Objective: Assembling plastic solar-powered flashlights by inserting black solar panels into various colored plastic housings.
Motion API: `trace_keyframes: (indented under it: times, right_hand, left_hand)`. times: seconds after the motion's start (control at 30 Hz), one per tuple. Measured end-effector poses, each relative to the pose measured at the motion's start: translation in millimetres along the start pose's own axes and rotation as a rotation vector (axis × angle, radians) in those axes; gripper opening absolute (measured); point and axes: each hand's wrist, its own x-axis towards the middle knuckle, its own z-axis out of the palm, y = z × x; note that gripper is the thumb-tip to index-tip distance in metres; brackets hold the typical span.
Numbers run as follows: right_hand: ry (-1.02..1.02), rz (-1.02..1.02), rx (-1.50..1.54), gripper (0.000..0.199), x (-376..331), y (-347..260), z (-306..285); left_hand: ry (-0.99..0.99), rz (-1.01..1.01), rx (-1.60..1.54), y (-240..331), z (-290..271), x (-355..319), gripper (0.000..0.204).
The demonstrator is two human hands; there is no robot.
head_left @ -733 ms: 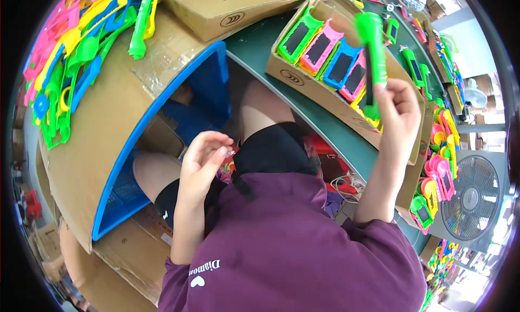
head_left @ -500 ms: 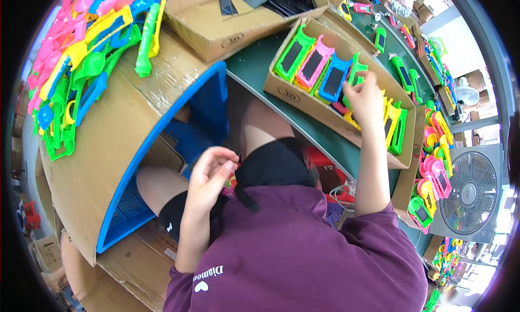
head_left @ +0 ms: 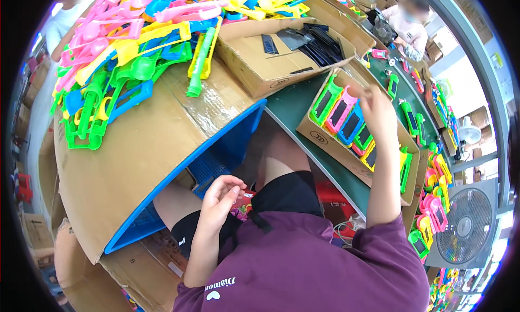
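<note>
Three cardboard boxes (head_left: 271, 68), one blue crate (head_left: 216, 160), one fan (head_left: 468, 228), two hands (head_left: 219, 195)

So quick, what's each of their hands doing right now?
Left hand: loosely curled over the lap, holding nothing visible.
Right hand: reaching into the cardboard box of coloured frames; grip cannot be told.

Left hand (head_left: 221, 195) low and near, over the lap, fingers loosely curled, palm turned up and inward, forearm bare and bent at the elbow. Right hand (head_left: 377, 110) raised far right, arm extended upward, fingers reaching forward and down.
</note>
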Motion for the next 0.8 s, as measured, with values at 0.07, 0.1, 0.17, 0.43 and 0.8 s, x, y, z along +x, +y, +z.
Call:
trace_keyframes:
  times: [0.07,0.1,0.17,0.43,0.8]
  right_hand:
    - [-0.089,-0.173,0.149,0.02,48,-32,9]
    - [-0.167,-0.24,0.331,0.02,73,-46,22]
    - [-0.25,-0.14,0.382,0.023,114,-73,71]
    - [-0.673,0.162,0.286,0.043,181,-93,172]
    - [0.277,-0.628,0.498,0.016,113,-114,35]
  left_hand:
    - [-0.002,0.002,0.008,4,2,1,0.012]
    - [-0.022,-0.004,0.012,6,3,2,0.012]
    - [-0.012,-0.007,0.014,9,6,1,0.013]
    - [0.113,0.019,-0.052,8,-12,-30,0.013]
    - [0.019,0.086,0.002,24,-3,-10,0.01]
